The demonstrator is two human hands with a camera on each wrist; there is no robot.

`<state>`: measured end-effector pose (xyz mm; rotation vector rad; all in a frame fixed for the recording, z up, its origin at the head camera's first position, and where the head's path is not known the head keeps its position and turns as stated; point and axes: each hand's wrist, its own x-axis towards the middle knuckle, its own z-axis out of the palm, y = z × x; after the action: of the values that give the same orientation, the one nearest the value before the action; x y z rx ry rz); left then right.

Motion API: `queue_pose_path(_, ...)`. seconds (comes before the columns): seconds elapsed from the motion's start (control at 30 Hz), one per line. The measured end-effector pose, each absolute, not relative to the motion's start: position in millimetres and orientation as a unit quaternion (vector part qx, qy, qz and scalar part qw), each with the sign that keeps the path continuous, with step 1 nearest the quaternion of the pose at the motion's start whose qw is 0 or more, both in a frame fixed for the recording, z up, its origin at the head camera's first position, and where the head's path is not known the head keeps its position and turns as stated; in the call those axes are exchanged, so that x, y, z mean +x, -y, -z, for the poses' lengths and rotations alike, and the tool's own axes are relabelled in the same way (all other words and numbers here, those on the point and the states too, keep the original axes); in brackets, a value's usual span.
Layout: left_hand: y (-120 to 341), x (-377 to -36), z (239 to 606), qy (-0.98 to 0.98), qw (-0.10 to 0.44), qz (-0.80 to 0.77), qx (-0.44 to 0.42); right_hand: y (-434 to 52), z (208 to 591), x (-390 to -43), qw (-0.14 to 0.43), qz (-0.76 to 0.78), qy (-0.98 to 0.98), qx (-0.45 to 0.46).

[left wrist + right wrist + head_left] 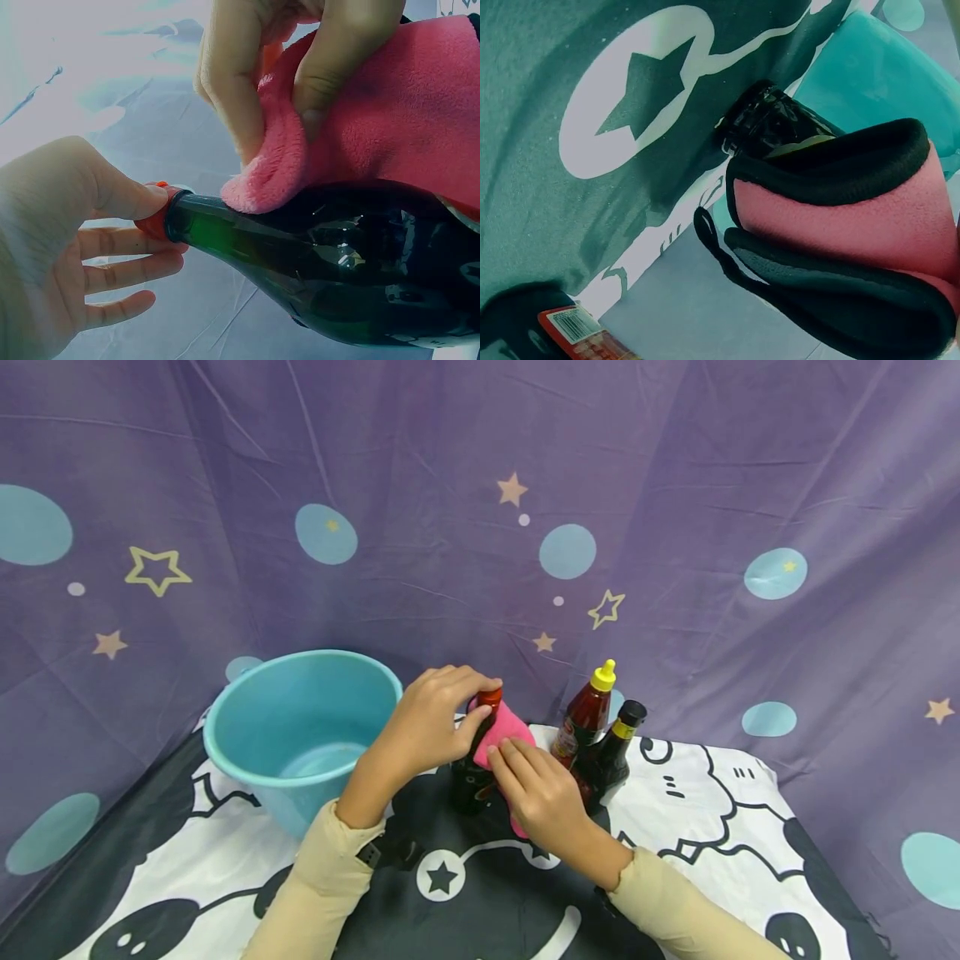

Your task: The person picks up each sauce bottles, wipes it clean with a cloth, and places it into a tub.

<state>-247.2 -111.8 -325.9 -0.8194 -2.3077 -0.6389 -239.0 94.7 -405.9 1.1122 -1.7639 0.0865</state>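
Note:
A dark green glass bottle (468, 787) with a red cap (490, 697) stands on the patterned cloth, between the two hands. My left hand (429, 720) pinches the cap between thumb and fingers; its other fingers stay spread, as the left wrist view shows. In my right hand (546, 795) is a folded pink cleaning cloth (409, 105), gripped between thumb and fingers and laid against the bottle's neck and shoulder. Seen from the right wrist, the cloth has black edging and a hanging loop (716, 244), and it hides much of the bottle.
At the left stands a light blue bucket (258, 777). Right of the hands are a red sauce bottle (588, 710) with a yellow nozzle cap and a dark bottle (611, 756) with a black cap, close together. A purple curtain (450, 468) hangs behind.

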Motion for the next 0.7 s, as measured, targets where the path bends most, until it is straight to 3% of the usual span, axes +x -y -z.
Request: queue_pose_path(0.7, 110.2, -246.4, 323.6, 0.871, 0.299, 0.241, -0.307, -98.8, 413.5, -236.6, 0.488, -0.032, 0.739, 0.463)
